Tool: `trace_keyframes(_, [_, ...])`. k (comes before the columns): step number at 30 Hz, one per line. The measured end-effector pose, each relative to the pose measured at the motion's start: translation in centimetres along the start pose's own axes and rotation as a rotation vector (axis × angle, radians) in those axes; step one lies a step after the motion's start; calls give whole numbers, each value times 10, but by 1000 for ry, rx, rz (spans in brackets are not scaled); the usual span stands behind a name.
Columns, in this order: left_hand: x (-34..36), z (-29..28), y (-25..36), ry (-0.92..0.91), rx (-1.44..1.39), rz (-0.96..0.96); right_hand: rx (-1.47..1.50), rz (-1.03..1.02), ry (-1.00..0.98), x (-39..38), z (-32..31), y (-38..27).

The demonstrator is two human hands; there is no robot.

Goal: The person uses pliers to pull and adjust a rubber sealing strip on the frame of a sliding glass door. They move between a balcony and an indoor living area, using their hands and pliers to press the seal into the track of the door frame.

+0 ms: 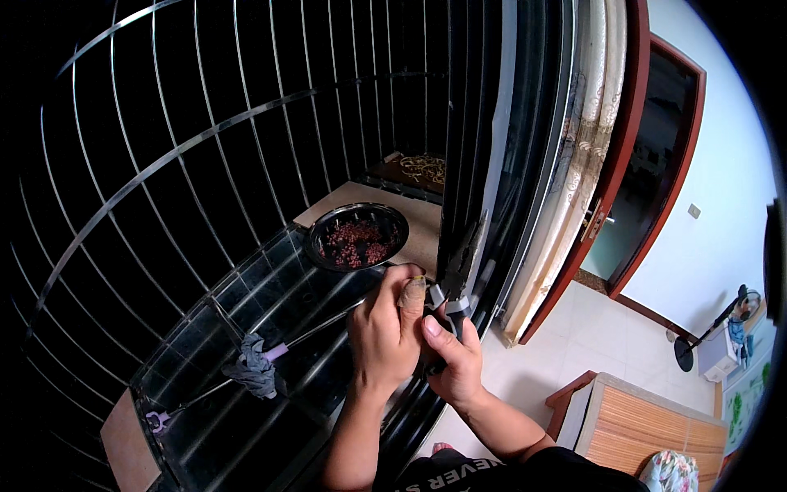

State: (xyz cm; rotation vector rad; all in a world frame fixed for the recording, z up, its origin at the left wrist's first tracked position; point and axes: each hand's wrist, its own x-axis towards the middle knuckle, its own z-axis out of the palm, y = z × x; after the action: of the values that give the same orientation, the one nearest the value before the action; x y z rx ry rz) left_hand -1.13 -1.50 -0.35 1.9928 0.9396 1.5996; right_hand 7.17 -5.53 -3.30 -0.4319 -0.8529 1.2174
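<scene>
My left hand point(385, 328) is closed beside the pliers, fingers curled; what it grips is hidden. Its thumb has a brownish covering or stain, which I cannot identify exactly. My right hand point(455, 361) is wrapped round the handles of dark pliers point(462, 271) with grey fittings, their jaws pointing up alongside the dark sliding window frame point(515, 131). Both hands are close together at the window's edge. Just beyond them, a round dark tray point(358, 246) of small red pieces rests on a beige board point(418, 221).
Metal bars point(188, 189) enclose the dark ledge, where a grey cloth point(254, 369) hangs on a rod. Stringy pale pieces point(422, 168) lie farther back. To the right are a curtain point(594, 139), red-framed doorway point(656, 156), mat-topped bed point(639, 418), standing fan point(684, 353) and white box point(721, 353).
</scene>
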Motion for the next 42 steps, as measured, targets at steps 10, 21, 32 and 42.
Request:
trace_keyframes(10, [1,-4,-2,0,121,4,34,28,-39,0,-3,3])
trace_keyframes(21, [-6,-7,17,-44,243,14,126,-3,-36,0,0,3])
trace_keyframes(32, [-13,-11,32,-73,275,62,212,103,26,-12,9,-12])
trace_keyframes(42, [-16,-9,56,-69,237,64,293,252,-59,-18,-3,-28])
